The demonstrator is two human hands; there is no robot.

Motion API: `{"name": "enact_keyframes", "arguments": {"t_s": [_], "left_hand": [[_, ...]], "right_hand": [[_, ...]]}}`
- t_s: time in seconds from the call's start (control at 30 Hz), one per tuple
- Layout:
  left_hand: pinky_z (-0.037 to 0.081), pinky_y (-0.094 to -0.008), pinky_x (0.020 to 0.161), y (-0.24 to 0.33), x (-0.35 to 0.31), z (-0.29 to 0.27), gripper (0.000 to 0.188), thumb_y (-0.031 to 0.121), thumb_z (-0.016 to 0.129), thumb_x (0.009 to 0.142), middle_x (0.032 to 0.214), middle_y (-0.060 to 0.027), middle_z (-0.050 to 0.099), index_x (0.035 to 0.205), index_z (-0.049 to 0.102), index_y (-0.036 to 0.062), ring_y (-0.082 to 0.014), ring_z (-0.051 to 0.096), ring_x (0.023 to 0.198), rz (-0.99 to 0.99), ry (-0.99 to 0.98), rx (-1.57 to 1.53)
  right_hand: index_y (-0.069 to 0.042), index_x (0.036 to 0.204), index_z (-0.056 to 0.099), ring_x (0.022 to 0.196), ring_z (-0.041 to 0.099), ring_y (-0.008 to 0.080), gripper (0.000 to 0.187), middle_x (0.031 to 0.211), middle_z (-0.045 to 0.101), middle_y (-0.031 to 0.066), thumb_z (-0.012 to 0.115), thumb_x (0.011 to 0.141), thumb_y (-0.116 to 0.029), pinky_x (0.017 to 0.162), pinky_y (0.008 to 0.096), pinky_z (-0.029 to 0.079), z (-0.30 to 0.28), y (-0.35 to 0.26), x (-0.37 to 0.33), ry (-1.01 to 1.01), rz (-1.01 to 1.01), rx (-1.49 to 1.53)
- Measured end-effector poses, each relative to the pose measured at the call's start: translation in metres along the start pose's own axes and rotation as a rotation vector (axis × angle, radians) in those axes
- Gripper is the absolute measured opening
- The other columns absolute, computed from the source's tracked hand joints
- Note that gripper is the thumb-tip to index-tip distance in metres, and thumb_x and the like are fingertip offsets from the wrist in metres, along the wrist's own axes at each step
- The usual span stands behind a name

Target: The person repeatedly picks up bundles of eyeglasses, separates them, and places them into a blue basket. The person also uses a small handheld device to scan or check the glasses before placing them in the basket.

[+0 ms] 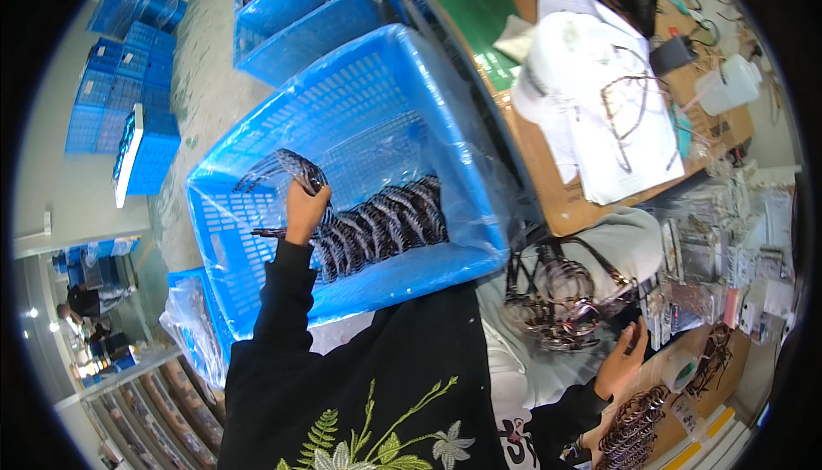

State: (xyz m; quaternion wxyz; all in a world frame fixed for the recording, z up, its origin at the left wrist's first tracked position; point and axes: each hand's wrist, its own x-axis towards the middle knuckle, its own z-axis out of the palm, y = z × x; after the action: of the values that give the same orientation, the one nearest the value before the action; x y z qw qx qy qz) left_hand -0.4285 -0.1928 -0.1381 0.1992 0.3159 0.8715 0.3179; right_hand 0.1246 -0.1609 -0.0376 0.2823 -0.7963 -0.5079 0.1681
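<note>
Inside a large blue plastic crate (282, 119) lined with clear film, my left hand (306, 213) is closed around a bunch of dark, patterned eyeglass frames (295, 166). Right beside it, a dense row of similar eyeglass frames (385, 222) lies along the crate's near side. On my lap, over pale cloth, sits a tangled pile of brown eyeglass frames (561, 299). My right hand (622, 360) is low at the pile's right edge, fingers apart; a dark patch shows between them, and I cannot make out any held thing.
A worktable (565, 209) at the right bears white papers (616, 162), a white tub (548, 68), a bottle (729, 85) and loose glasses. More frames (634, 431) lie at lower right, below stacked clear packages (728, 247). Another blue crate (300, 33) stands beyond; blue crates are stacked at far left.
</note>
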Motion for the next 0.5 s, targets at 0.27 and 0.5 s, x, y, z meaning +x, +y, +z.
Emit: {"name": "enact_keyframes", "arguments": {"t_s": [0.27, 0.5], "left_hand": [[0.046, -0.0413, 0.081, -0.193, -0.009, 0.012, 0.048, 0.025, 0.073, 0.063, 0.097, -0.0224, 0.061, 0.098, 0.053, -0.0024, -0.0369, 0.059, 0.094, -0.379, 0.017, 0.400], [0.046, -0.0404, 0.082, -0.293, -0.045, 0.029, 0.061, 0.037, 0.074, 0.069, 0.100, -0.0238, 0.060, 0.104, 0.049, -0.0061, -0.0357, 0.058, 0.097, -0.531, 0.031, 0.386]], "right_hand": [[-0.005, 0.122, 0.052, 0.096, 0.058, 0.0211, 0.035, 0.108, 0.061, 0.0128, 0.050, 0.092, -0.023, 0.081, 0.0323, 0.043, 0.013, -0.005, -0.004, -0.056, -0.093, -0.106], [0.000, 0.121, 0.051, 0.102, 0.056, 0.0236, 0.034, 0.114, 0.058, 0.0157, 0.050, 0.092, -0.018, 0.086, 0.0317, 0.043, 0.013, -0.004, -0.001, -0.043, -0.137, -0.201]]}}
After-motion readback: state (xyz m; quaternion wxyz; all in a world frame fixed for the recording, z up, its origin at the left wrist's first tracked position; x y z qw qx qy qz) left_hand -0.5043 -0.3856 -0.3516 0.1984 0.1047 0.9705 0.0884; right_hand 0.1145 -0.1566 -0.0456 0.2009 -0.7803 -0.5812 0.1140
